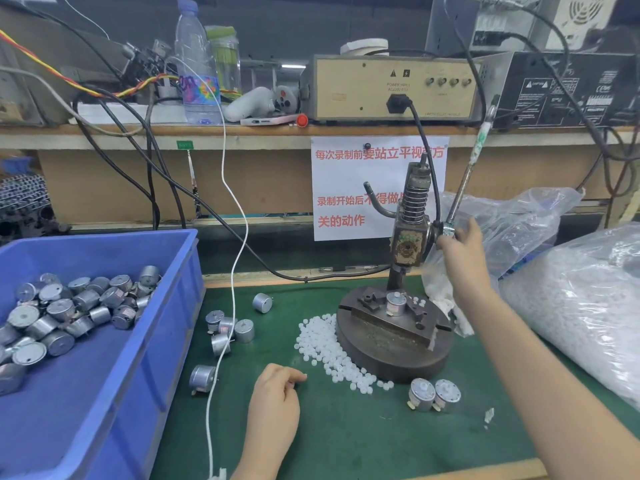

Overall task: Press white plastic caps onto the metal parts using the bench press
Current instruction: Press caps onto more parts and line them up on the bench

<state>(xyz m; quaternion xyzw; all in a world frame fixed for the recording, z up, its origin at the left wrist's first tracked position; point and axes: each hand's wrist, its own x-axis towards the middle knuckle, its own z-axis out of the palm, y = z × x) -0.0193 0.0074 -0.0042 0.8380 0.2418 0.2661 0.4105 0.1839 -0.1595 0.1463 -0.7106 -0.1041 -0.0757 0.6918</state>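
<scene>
The right hand (pixel 459 247) is up on the bench press (pixel 410 237), fingers curled round the bottom end of the lever (pixel 467 174), close to the pivot. The lever slants up and away, so the ram looks raised and the stroke not yet made. Under the ram, one metal part (pixel 396 304) sits upright in the fixture on the round base (pixel 391 355). There is a pale spot on its top, but whether that is a seated cap cannot be told.

The left hand (pixel 275 393) rests low on the desk with its fingers loosely curled and the tips down by the edge of the white caps (pixel 323 348). Whether it pinches a cap cannot be told. The caps are heaped against the base's left rim, likely so the next one is a short reach away.

A few bare metal parts (pixel 227 329) lie loose between the pile and the blue bin (pixel 180 258), which holds many more. Two parts (pixel 434 394) lie apart in front of the base, perhaps finished ones.

The desk is covered by a green mat (pixel 363 438), and a clear plastic bag (pixel 581 306) full of white pieces slumps at the right. A white cable (pixel 235 237) trails down across the mat. Behind, a shelf (pixel 242 131) carries a water bottle (pixel 195 64) and a beige power unit (pixel 391 88), with a printed notice (pixel 346 188) hanging below.
</scene>
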